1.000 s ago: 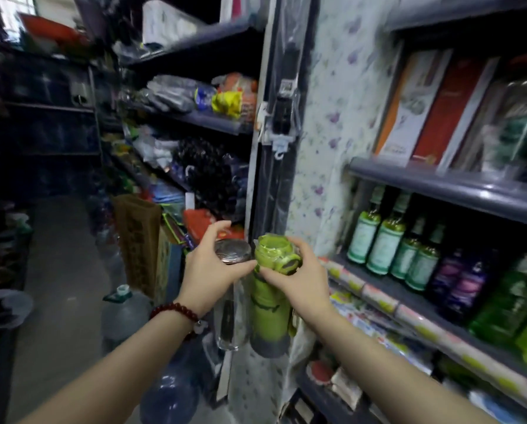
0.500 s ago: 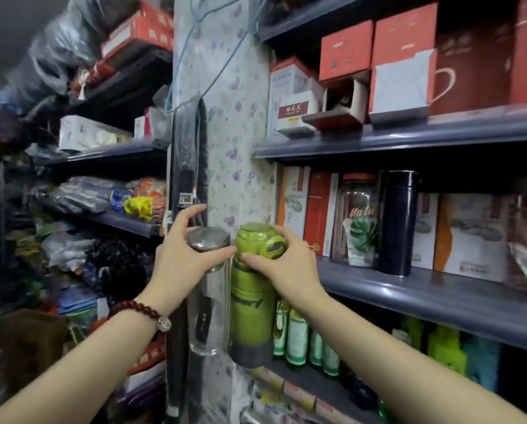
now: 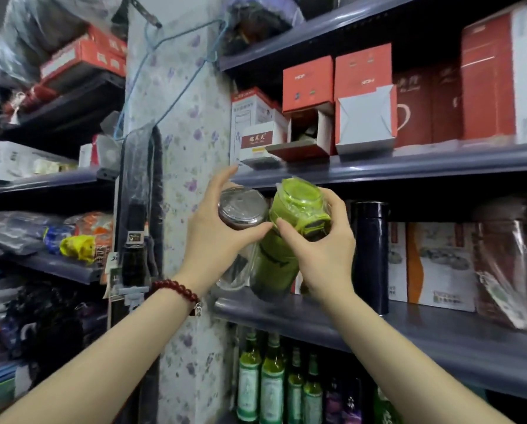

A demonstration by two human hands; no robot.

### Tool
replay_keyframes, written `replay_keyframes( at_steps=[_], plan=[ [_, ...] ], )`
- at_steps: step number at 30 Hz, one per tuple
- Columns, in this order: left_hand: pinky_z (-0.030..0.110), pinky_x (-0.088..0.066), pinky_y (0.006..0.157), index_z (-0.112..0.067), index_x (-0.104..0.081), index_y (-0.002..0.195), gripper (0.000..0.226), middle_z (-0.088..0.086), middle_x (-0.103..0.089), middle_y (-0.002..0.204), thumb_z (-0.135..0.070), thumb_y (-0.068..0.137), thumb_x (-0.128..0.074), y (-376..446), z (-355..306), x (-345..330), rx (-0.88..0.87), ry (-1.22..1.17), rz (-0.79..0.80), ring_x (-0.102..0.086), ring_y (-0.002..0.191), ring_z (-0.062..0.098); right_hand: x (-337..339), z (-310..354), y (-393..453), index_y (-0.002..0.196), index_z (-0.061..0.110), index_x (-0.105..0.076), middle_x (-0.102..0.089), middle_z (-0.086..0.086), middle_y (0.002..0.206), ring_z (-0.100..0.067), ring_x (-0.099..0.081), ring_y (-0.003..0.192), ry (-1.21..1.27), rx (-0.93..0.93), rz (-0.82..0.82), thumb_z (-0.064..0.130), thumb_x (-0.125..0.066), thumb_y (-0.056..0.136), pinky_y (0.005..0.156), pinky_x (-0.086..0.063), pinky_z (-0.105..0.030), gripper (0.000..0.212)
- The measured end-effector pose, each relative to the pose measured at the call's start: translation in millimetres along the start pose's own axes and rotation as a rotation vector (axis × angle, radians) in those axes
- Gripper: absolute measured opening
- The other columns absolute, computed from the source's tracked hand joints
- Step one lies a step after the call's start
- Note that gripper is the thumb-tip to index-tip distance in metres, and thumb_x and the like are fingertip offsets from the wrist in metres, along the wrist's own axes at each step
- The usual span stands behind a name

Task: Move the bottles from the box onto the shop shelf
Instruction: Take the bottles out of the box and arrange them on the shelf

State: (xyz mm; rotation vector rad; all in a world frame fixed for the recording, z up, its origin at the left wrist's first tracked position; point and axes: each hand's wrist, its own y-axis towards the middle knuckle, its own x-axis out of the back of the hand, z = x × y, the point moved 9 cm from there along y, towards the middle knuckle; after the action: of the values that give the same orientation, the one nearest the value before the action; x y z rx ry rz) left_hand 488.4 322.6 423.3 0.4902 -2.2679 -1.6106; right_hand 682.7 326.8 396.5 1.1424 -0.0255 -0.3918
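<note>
grey shop shelf [image 3: 439, 328] lies under and beyond the fingers; a dark flask [image 3: 371, 255] stands just right of them. left hand [image 3: 216, 237] fingers curl round the clear bottle [image 3: 241, 215], right hand [image 3: 323, 255] fingers round the green bottle [image 3: 286, 240], bottles touching. box lettering unreadable.

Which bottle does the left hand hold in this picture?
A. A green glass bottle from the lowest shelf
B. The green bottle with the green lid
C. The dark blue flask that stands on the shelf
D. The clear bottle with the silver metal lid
D: the left hand grips the clear bottle just under its silver lid, while the right hand holds the green bottle beside it.
</note>
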Motion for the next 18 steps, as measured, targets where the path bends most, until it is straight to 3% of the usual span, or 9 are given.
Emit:
replay_keyframes(
  at_steps=[9, 15, 18],
  plan=[
    [-0.007, -0.036, 0.075, -0.048, -0.047, 0.108, 0.073, -0.036, -0.055, 0.108, -0.050, 0.045, -0.083, 19, 71, -58, 0.060, -0.161, 0.047, -0.053, 0.099, -0.018, 3, -47, 13, 0.118, 0.042, -0.051, -0.062, 0.027, 0.107, 0.006, -0.061, 0.100, -0.148, -0.023, -0.079, 0.032, -0.084, 0.066, 0.082, -0.051, -0.017, 0.063],
    [0.006, -0.045, 0.070, -0.047, -0.049, 0.106, 0.072, -0.030, -0.061, 0.099, -0.057, 0.042, -0.081, 33, 114, -71, 0.183, -0.177, 0.067, -0.059, 0.092, -0.011, -13, -68, 27, 0.123, 0.041, -0.051, -0.067, 0.016, 0.108, -0.001, -0.063, 0.101, -0.218, -0.111, -0.067, 0.041, -0.082, 0.064, 0.091, -0.054, -0.033, 0.067],
    [0.007, -0.043, 0.068, -0.044, -0.051, 0.106, 0.069, -0.026, -0.063, 0.099, -0.058, 0.044, -0.080, 44, 132, -74, 0.243, -0.198, 0.082, -0.060, 0.089, -0.012, -28, -74, 39, 0.122, 0.039, -0.052, -0.068, 0.015, 0.105, -0.001, -0.061, 0.102, -0.294, -0.168, -0.027, 0.044, -0.081, 0.063, 0.090, -0.049, -0.026, 0.066]
  ],
)
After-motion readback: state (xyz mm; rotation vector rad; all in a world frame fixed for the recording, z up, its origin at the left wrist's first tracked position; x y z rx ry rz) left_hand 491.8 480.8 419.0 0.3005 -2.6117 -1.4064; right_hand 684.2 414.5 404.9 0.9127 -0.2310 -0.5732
